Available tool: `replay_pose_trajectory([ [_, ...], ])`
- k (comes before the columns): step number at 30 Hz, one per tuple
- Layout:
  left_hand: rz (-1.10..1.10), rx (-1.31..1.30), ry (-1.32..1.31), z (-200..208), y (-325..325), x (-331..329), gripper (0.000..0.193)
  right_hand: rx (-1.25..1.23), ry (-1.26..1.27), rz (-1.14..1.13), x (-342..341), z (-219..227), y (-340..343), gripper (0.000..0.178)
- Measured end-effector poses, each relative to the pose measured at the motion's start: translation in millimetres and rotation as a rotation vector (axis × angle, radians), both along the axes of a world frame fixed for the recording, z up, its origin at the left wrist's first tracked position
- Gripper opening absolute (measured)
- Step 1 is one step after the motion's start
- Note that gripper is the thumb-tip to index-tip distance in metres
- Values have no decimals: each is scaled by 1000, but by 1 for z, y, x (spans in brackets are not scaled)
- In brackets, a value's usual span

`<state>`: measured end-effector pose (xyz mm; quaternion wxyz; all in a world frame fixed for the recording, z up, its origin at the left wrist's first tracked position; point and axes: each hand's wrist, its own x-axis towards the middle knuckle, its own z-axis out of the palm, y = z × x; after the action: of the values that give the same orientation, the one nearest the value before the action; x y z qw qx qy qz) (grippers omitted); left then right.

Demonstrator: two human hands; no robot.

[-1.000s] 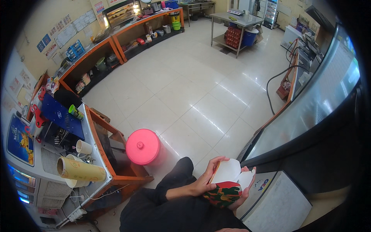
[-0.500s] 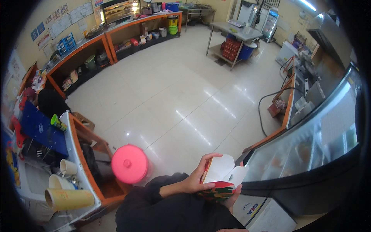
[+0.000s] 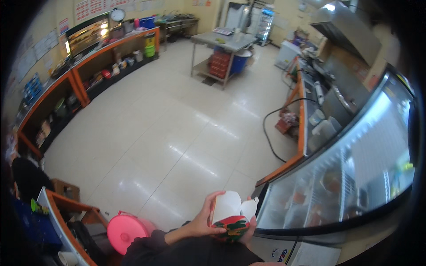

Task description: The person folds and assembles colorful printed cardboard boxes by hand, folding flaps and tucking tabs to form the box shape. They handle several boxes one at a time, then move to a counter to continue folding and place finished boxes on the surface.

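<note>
White-flapped red-and-green paper box (image 3: 234, 227), bottom centre, is held between left hand (image 3: 203, 220) and right hand (image 3: 250, 231); only light pressure should be applied.

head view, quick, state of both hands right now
Left hand: holding the left side of the open carton.
Right hand: holding its right side, partly hidden behind it.

Box (image 3: 234, 225) between left grip (image 3: 204, 224) and right grip (image 3: 250, 232) | bucket (image 3: 127, 235) on floor (image 3: 155, 133), left of box | display fridge (image 3: 306, 195) right of box | middle bench (image 3: 230, 43) ahead: flat item (image 3: 223, 31) near far edge, stacked trays (image 3: 220, 65) on lower shelf (image 3: 201, 68), tub (image 3: 239, 63) right of trays | left-wall bench (image 3: 120, 45): display cabinet (image 3: 88, 37) on top, dial scale (image 3: 117, 15) to cabinet's right
</note>
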<state>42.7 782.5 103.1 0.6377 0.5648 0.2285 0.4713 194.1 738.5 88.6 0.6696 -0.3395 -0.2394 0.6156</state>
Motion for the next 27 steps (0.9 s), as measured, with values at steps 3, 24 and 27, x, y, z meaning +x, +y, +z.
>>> replay_pose_trajectory([
  [3,214,51,135,5,14,-19,92,97,12,264,-12,4,50,78],
  [24,165,185,247,6,307,-184,93,61,-227,238,-163,-6,346,70],
  [27,240,193,322,10,345,-220,97,9,-16,364,-205,7,395,65],
])
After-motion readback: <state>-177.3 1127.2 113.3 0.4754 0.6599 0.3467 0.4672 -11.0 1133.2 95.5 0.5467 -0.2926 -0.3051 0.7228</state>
